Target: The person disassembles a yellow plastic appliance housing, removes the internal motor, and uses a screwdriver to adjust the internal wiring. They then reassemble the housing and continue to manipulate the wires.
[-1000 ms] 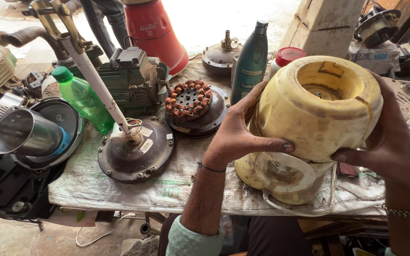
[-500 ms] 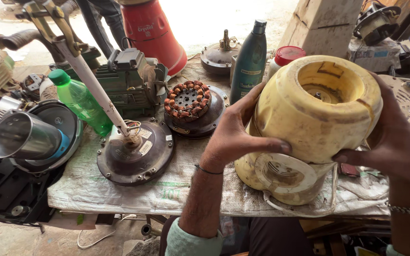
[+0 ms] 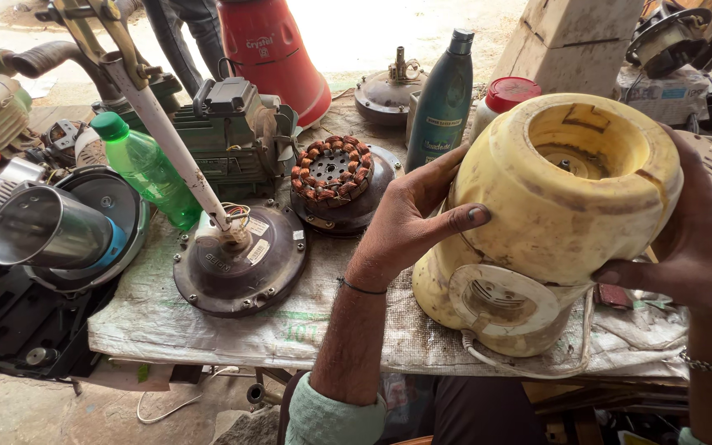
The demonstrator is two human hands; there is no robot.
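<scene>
I hold a yellowed plastic appliance housing (image 3: 554, 214) with both hands, tilted so its open round top faces me. My left hand (image 3: 409, 218) grips its left side, thumb lying across the front. My right hand (image 3: 690, 239) clasps its right side. The housing's base with a round vented cap rests on the cloth-covered bench (image 3: 232, 330). A white cord trails from under it.
A dark fan motor cover with a white rod (image 3: 236, 259), a copper-wound stator (image 3: 333, 169), a green plastic bottle (image 3: 146, 169), a dark green bottle (image 3: 442, 99), a steel cup (image 3: 43, 227), a red cone-shaped object (image 3: 269, 53) and a green engine (image 3: 228, 132) crowd the bench.
The housing has tipped slightly and moved a little nearer to me; both hands keep their grip on its sides.
</scene>
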